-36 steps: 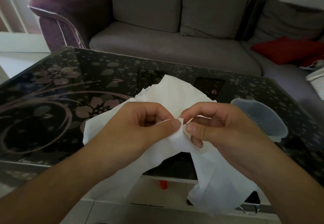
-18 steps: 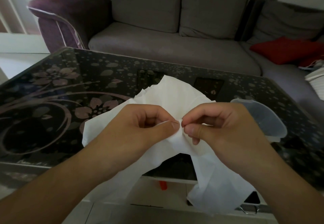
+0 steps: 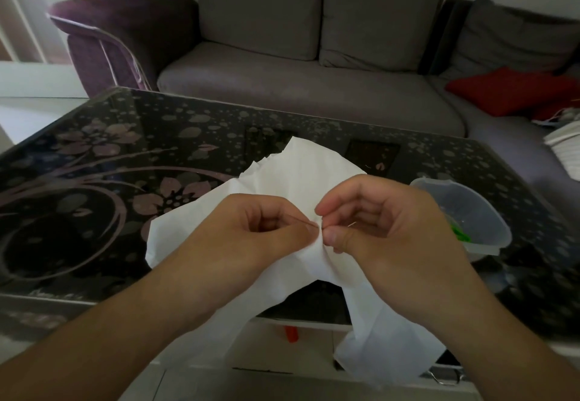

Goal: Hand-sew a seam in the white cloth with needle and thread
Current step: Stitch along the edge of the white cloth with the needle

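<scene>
Where both hands point(image 3: 260, 237) point(image 3: 386, 231) pinch: crumpled white cloth point(image 3: 301, 177) (needle point(image 3: 352, 224) in right grip).

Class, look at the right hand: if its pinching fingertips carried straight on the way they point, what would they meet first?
The right hand points leftward, so it would probably first meet the bunched white cloth fold, then the left hand thumb tip; depth is hard to judge.

Cloth, glass, plastic — what your surfaces look like

Your white cloth point(image 3: 301, 177) is thin, matt and creased, with a frayed far edge; the needle point(image 3: 306, 222) is a fine metal sliver with a faint glint. The table point(image 3: 125, 137) has a glossy, reflective dark top printed with flowers, the tub point(image 3: 470, 212) is cloudy translucent plastic, and the sofa point(image 3: 282, 86) is matt woven fabric — grey seats, purple arm.
</scene>
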The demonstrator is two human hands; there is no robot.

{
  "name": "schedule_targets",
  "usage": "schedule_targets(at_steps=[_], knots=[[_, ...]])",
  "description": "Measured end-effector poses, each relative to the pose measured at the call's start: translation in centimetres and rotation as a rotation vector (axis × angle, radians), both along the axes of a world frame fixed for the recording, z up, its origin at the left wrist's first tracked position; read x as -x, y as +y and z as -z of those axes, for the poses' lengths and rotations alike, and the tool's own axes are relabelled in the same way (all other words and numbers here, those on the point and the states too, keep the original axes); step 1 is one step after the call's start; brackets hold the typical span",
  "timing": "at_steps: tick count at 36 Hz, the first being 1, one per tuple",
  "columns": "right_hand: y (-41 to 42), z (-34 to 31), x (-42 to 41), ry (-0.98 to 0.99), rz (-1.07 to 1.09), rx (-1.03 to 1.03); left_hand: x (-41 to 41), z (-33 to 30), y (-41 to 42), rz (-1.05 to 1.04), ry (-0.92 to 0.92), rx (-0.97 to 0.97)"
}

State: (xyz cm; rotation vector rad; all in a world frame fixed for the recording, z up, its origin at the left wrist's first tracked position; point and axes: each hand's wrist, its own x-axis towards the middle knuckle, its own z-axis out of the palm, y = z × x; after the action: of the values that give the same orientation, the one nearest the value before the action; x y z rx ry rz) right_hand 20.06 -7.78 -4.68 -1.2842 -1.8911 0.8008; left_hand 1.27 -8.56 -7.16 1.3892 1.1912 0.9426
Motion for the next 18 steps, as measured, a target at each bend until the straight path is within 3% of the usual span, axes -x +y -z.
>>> schedule_targets(at_steps=[6, 11, 18], knots=[[0.3, 0.0, -0.4, -0.093, -0.081, -0.153, 0.1, 0.1, 0.3, -0.025, -0.034, 0.010], [0.2, 0.6, 0.1, -0.011, -0.154, -0.240, 0.1, 0.0, 0.2, -0.010, -0.038, -0.011], [0.5, 1.3, 0.3, 0.174, -0.107, -0.187, 0.0, 0.2, 0.2, -0.007, -0.030, -0.011]])
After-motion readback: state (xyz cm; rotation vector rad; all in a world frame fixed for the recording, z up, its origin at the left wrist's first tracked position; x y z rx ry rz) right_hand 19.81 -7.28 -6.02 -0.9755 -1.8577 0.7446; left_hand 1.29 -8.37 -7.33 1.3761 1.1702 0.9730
